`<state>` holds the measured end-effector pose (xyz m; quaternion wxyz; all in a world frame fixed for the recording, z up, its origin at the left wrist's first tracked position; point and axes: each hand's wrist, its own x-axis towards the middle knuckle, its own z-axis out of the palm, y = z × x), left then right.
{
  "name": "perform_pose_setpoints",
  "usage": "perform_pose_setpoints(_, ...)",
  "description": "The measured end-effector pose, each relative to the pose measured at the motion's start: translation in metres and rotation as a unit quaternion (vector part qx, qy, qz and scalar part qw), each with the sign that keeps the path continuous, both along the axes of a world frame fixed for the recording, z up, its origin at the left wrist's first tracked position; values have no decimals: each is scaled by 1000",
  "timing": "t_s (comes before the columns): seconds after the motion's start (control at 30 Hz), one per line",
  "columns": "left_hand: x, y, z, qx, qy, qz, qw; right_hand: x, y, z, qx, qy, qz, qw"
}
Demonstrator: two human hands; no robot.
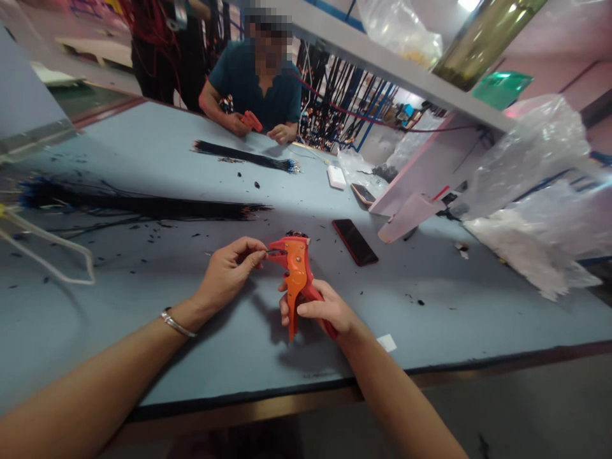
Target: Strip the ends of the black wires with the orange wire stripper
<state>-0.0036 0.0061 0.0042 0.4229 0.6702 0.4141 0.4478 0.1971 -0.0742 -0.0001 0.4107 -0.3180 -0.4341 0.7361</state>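
Just left of the middle, my left hand (234, 268) has its thumb and forefinger pinched together on a thin wire (269, 251), most of it hidden by the fingers. The wire's end sits at the jaws of a red and orange wire stripper (297, 271). My right hand (325, 309) is wrapped round the tool's handles, holding it above the table with its jaws facing left. Behind the left hand lies a long bundle of black wires (157, 207). A small dark heap (297, 234) shows just behind the tool's head.
Across the table (215, 370), a co-worker (262, 83) holds a red tool (252, 121) beside another wire bundle (243, 156). A phone (355, 242), a white box (336, 177) and plastic bags (530, 236) lie to the right. A shelf (382, 60) crosses overhead. Dark scraps are scattered about.
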Motion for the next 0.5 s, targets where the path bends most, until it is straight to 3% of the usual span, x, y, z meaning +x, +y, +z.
perform_pose_setpoints(0.5,0,-1,3,28,25,-13,999,-1,-1,0,-1,-5,-2,1000)
